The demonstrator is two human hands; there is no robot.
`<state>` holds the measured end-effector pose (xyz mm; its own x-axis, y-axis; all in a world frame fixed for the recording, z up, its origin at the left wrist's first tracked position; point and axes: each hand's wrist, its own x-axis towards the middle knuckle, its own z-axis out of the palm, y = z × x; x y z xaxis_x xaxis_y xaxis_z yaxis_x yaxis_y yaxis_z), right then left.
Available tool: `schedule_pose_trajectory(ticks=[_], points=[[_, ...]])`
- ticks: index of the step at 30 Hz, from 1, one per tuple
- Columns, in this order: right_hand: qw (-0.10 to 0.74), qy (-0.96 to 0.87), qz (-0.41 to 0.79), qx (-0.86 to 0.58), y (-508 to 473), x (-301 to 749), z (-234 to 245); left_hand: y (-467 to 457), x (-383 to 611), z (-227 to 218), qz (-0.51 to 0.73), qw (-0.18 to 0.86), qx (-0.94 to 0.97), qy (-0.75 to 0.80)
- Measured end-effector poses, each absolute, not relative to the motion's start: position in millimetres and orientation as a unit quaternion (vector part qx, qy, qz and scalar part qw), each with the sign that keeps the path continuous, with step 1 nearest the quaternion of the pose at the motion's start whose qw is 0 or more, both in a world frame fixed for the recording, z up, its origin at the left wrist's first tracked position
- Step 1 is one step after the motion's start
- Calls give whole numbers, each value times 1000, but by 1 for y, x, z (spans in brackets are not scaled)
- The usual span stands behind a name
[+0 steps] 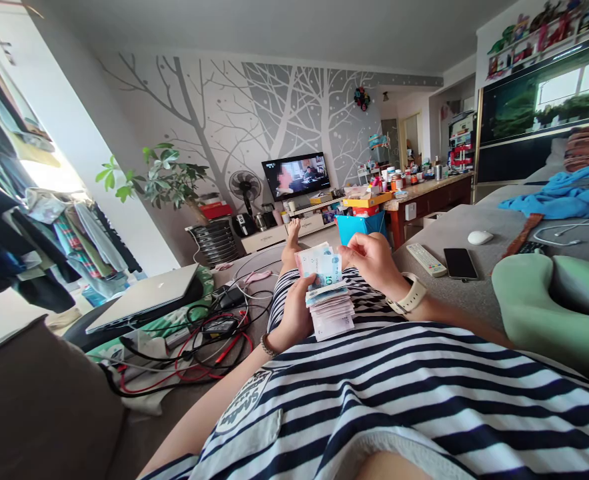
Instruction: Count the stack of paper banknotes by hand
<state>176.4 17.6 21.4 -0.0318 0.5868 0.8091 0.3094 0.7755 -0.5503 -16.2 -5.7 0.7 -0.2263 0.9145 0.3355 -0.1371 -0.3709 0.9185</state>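
Observation:
I lie back on a grey sofa in a striped garment. My left hand (294, 313) grips a thick stack of banknotes (330, 308) above my lap. My right hand (372, 257), with a pale watch on its wrist, pinches the top banknote (322, 265), a greenish one lifted and bent upward off the stack. Both hands meet over the stack; my bare foot shows beyond them.
A remote control (426, 259), a black phone (460, 263) and a white mouse (480, 237) lie on the sofa to the right, near a green cushion (549, 303). On the left are a closed laptop (142, 297) and tangled cables (194, 347). A television (295, 176) plays ahead.

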Motion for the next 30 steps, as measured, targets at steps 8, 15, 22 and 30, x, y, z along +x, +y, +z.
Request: schedule_pose_trajectory(ticks=[8,15,22,30], points=[[522,-745,187,-371,53,166,3,-19,2,17,640,490,439,396],[539,-742,120,-379,34,162,4,-19,1,20,653,453,436,421],[518,-791,164,-280,19,167,7,-20,-4,14,664,380,497,410],[595,-700,312,-243,33,151,-8,-16,-7,12,645,363,528,416]])
